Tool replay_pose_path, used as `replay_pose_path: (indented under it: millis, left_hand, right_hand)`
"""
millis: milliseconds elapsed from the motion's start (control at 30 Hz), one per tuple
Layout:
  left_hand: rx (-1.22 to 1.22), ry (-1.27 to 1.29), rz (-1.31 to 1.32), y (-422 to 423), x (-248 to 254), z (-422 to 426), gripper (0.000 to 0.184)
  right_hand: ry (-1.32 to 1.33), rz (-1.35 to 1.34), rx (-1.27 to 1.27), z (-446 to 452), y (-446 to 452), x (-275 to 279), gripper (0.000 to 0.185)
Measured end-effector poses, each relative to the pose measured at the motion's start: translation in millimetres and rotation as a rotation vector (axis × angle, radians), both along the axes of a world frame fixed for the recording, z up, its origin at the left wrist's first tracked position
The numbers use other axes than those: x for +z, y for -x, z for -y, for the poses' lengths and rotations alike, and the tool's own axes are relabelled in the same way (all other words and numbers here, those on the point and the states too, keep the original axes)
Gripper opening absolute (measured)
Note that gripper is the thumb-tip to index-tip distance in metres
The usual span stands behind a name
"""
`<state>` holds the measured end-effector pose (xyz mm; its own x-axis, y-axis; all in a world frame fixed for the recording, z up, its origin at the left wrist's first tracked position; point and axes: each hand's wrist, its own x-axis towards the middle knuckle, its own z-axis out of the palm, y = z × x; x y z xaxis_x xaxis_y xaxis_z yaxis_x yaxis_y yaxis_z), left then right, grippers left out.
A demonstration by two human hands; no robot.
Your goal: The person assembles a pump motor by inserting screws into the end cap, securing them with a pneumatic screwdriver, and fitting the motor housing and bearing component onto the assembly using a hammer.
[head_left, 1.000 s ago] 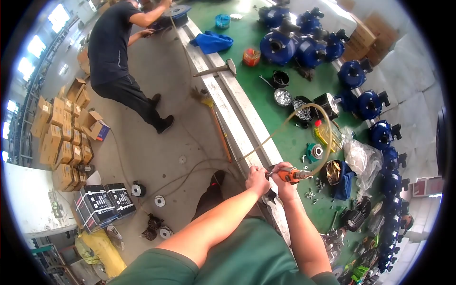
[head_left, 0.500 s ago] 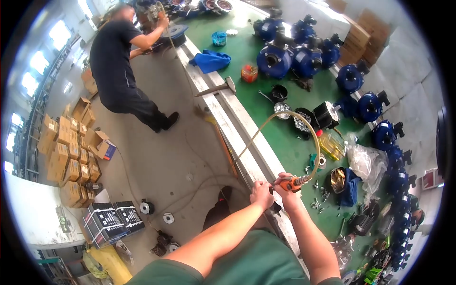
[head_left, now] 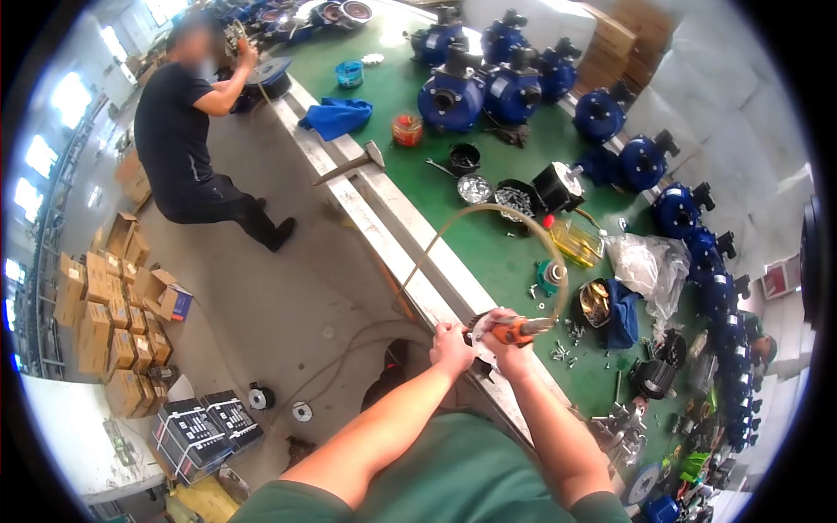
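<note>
While right hand (head_left: 506,349) wraps orange tool (head_left: 516,330), left hand (head_left: 452,349) curls just beside, its hold unclear.

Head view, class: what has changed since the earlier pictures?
The view shifted: the hammer appears lower and further left. A pale piece now shows between the left hand and right hand. Nothing was visibly released; the orange tool stays in the right hand.

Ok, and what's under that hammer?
The hammer lies across two white beams, over the gap between them. The bits of beam right beneath it are covered, so I can't see those.
</note>
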<state>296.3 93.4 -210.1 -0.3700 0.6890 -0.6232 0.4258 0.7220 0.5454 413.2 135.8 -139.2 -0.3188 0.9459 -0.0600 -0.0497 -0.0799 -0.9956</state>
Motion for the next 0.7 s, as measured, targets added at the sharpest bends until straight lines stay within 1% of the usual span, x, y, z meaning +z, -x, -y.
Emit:
replay_pose_path:
  millis: [33,67,100,167,233,267,367,400,500,567,633,667,700]
  left_hand:
    - [-0.013,0.015,-0.003,0.8,2.0,-0.2,0.06]
    - [-0.013,0.014,0.008,1.9,2.8,-0.5,0.06]
    - [-0.013,0.014,0.02,2.1,3.2,0.2,0.06]
    - [-0.009,0.014,0.014,1.2,2.2,-0.6,0.058]
    - [0.002,0.015,0.012,0.3,0.2,-1.0,0.059]
    - [0.011,0.0,-0.002,0.8,7.6,-0.9,0.059]
    - [0.006,0.025,-0.003,1.3,10.6,-2.4,0.063]
    - [0.005,0.031,0.01,1.8,13.2,-2.8,0.064]
    - [-0.017,0.032,-0.005,0.8,4.5,-2.8,0.06]
    - [-0.026,0.034,-0.006,0.4,-0.2,-3.5,0.059]
    - [-0.032,0.029,-0.006,1.1,-3.7,-2.0,0.059]
    - [-0.032,0.033,-0.01,1.4,-1.9,-1.7,0.059]
    - [-0.032,0.036,-0.012,1.3,1.3,-1.7,0.059]
  right_hand:
    - [0.071,-0.079,-0.081,3.3,-7.8,3.6,0.032]
    - [-0.063,0.021,-0.073,-4.0,-30.6,-11.4,0.039]
    - [0.023,-0.198,-0.169,-3.9,-39.5,-7.3,0.043]
    - [-0.045,-0.169,-0.301,-11.2,-62.3,-10.2,0.042]
    - [0.023,-0.166,-0.359,-16.7,-81.4,-18.2,0.043]
    - [0.028,-0.159,-0.378,-18.3,-85.3,-20.8,0.043]
    - [-0.012,-0.134,-0.436,-19.8,-84.1,-28.9,0.045]
    - [-0.007,-0.125,-0.428,-19.8,-83.6,-27.7,0.046]
    - [0.034,-0.103,-0.348,-18.1,-82.7,-21.2,0.047]
    - [0.085,-0.047,-0.208,-16.0,-85.9,-13.0,0.044]
    - [-0.024,0.017,-0.07,-14.4,-90.3,-19.7,0.039]
    - [-0.119,0.028,-0.026,-14.0,-90.5,-21.6,0.035]
    - [-0.109,0.016,-0.053,-12.8,-90.0,-22.8,0.034]
